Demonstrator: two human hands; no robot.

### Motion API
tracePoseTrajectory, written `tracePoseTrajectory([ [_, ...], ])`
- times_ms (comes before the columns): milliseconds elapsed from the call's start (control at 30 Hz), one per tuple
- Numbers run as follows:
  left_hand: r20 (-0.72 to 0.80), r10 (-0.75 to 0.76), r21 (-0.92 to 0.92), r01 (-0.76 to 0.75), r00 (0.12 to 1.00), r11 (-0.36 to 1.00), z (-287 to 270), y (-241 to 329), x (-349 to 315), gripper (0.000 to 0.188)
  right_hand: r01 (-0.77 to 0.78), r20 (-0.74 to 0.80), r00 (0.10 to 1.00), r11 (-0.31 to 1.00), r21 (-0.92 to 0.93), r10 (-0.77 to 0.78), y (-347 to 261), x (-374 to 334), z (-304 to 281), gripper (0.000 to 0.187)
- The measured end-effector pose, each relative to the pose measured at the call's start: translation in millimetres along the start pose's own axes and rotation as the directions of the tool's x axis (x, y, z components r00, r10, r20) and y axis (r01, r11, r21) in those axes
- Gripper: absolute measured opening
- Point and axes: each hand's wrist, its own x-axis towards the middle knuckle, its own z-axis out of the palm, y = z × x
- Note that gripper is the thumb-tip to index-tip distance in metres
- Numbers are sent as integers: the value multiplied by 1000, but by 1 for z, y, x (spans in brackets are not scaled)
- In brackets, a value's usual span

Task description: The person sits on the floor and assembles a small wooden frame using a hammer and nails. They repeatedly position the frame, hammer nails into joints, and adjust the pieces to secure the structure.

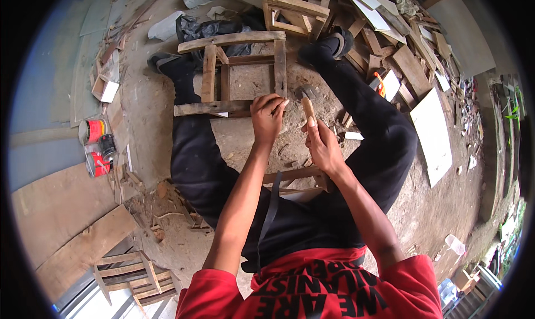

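A wooden frame (209,74) of rough, worn bars lies on the ground between my lower legs. My left hand (267,118) is at its near right corner, with the fingers pinched together over the near bar (214,107); whatever they pinch is too small to make out. Just right of that corner, my right hand (323,146) grips the wooden handle of a hammer (308,110). Its dark metal head points away from me, close to the frame and apart from my left fingers.
Another wooden frame (298,7) stands at the far side, beside a heap of scrap boards (412,68). Red and black cans (96,131) sit at the left. A slatted wooden piece (136,274) is at the lower left. A white panel (432,135) lies at the right.
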Motion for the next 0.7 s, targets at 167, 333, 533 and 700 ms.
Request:
tracePoseTrajectory([
  [167,-8,13,-34,-14,1000,999,5,-5,3,9,-54,-10,998,998,20,54,-3,3,-5,54],
  [333,22,15,0,-15,1000,1000,2,-6,3,12,-41,-15,999,999,23,41,-10,2,-5,59],
  [533,39,-18,4,18,999,1000,2,-5,2,13,-44,-2,999,998,40,44,-8,2,-12,61],
  [700,60,-7,-71,11,998,997,-4,-7,0,12,-54,-20,998,991,122,57,4,1,-13,61],
])
